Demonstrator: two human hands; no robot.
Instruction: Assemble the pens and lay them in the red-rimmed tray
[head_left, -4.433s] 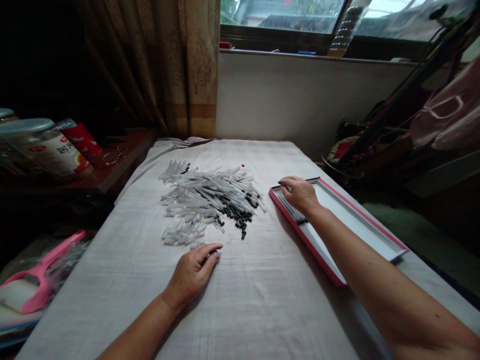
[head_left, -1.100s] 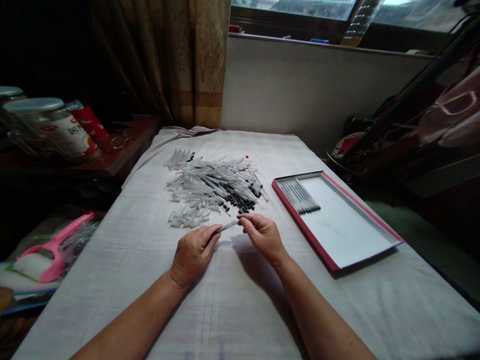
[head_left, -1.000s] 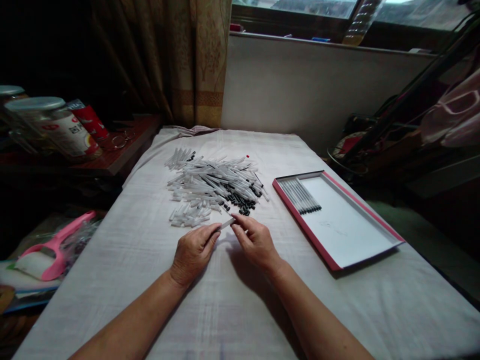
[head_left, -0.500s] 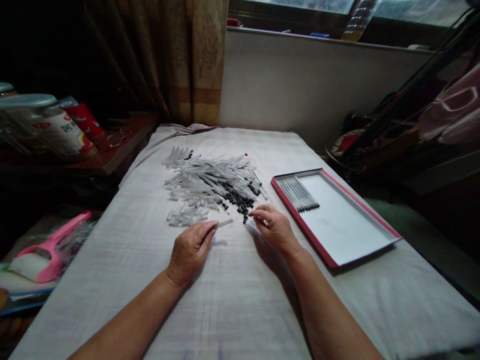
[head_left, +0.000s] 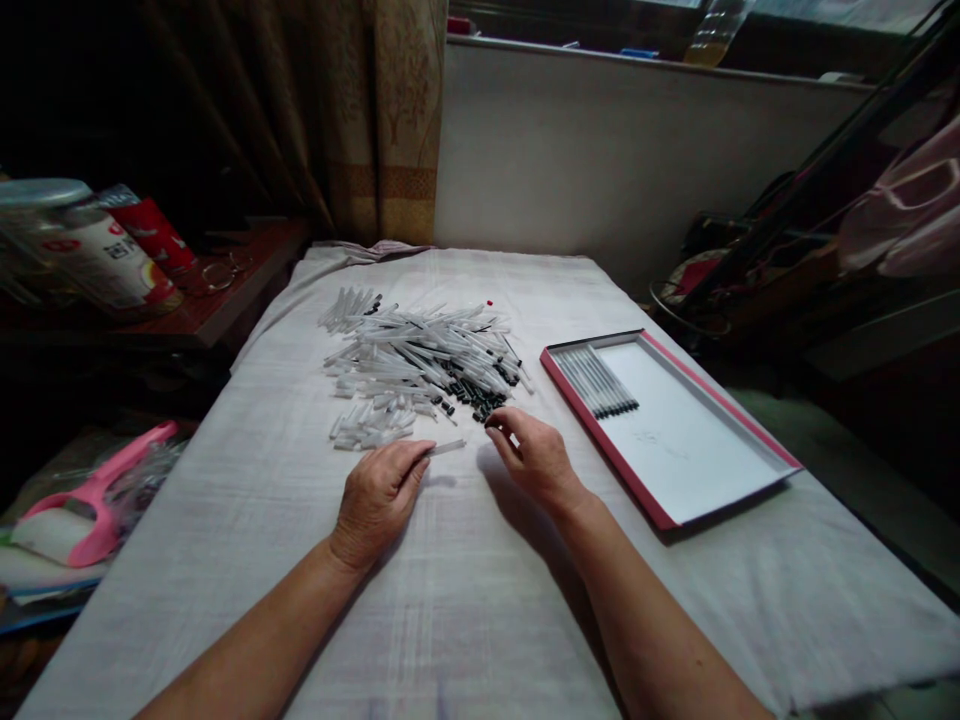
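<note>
- While the left hand (head_left: 379,500) is low over the cloth-covered surface (head_left: 442,610), its fingers (head_left: 411,453) are closed on one clear tube (head_left: 450,446), whose free end points toward the right hand (head_left: 538,458).
- The right hand is bent, thumb and forefinger nearly together at the near edge of the black caps (head_left: 484,398); a dark bit shows at the tips, but I cannot tell whether it is gripped.
- Beyond both hands lies a loose heap of long clear tubes (head_left: 409,350), with the black caps at its near right side.
- Short clear pieces (head_left: 371,425) lie just beyond the left hand.
- Right of the right hand sits a shallow box (head_left: 697,440) with pinkish-red sides; black-ended tubes (head_left: 598,382) lie side by side in its far left corner, dark ends toward the person.
- One small red piece (head_left: 490,302) lies past the heap.
</note>
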